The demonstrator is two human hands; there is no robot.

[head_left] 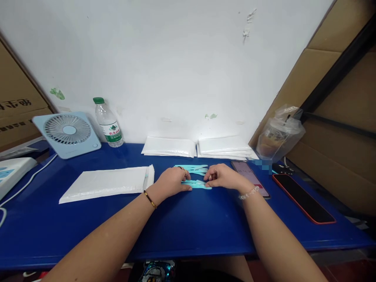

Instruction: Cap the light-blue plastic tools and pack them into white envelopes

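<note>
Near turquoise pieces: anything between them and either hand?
Nothing visible. The left hand has its fingers at the left end of the near turquoise pieces, the right hand at the right end. The far turquoise pieces lie toward the wall, not in between.

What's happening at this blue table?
A person is handling slim turquoise pieces on the blue table. The left hand is at one end of the nearer bunch, the right hand at the other. A second bunch lies just behind. A white envelope lies to the left; more white envelopes lie near the wall.
</note>
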